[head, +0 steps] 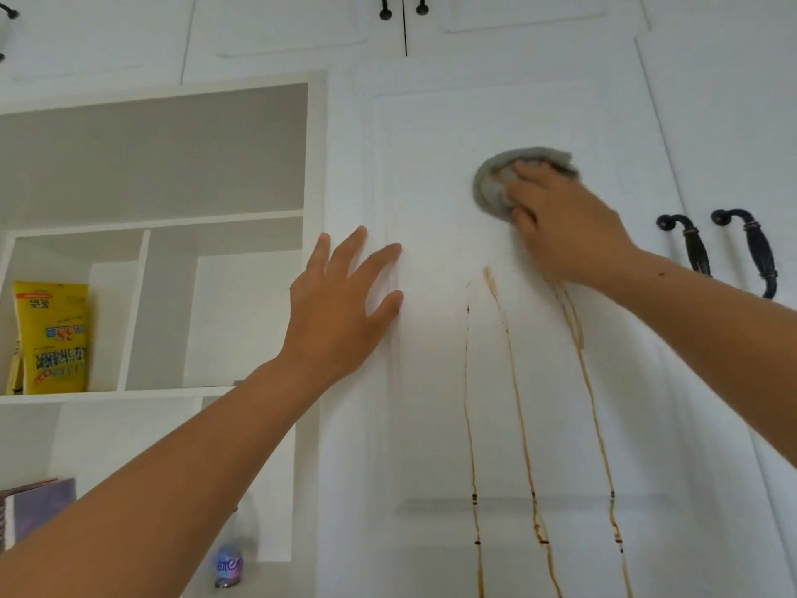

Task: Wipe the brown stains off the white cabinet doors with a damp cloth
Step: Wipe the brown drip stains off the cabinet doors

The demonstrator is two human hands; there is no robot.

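A tall white cabinet door [431, 174] fills the middle of the view. Three thin brown drip stains [524, 425] run down its lower half, starting just under my right wrist. My right hand [565, 222] presses a grey cloth [491, 187] flat against the door's upper panel, fingers spread over it. My left hand [345, 304] lies open with fingers apart on the door's left edge, holding nothing.
Two dark curved handles [694, 248] [757, 252] sit to the right of my right arm. Open white shelves on the left hold a yellow packet [51, 338], a book [34, 507] and a small plastic bottle [228, 563]. Upper cabinet doors with dark knobs [403, 10] are above.
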